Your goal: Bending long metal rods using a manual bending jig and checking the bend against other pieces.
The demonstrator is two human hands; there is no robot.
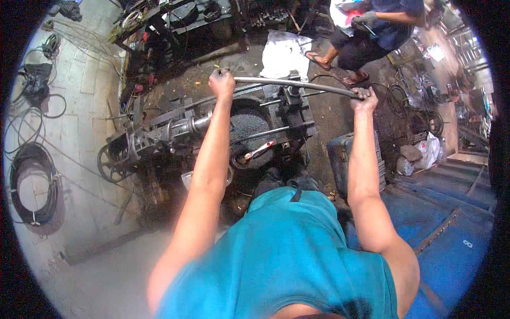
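Note:
A long grey metal rod (297,84) spans the space ahead of me, held at both ends. My left hand (222,83) is closed round its left end. Round the right end my right hand (365,99) is wrapped, slightly nearer to me. In this view the rod looks curved. Below and beyond it stands a dark, greasy machine (175,127) with a handwheel (114,159) on its left and bright guide bars (260,133). Dark granular material (247,125) fills a round pan in its middle. A brush with a red-tipped handle (260,149) lies at the near side.
At the far right a person (390,32) in dark clothes holds a tool in a gloved hand. A white cloth (287,53) lies on the floor ahead. Coiled cable (34,183) is at the left, a dark case (340,165) near my right arm, blue sheeting (451,234) at right.

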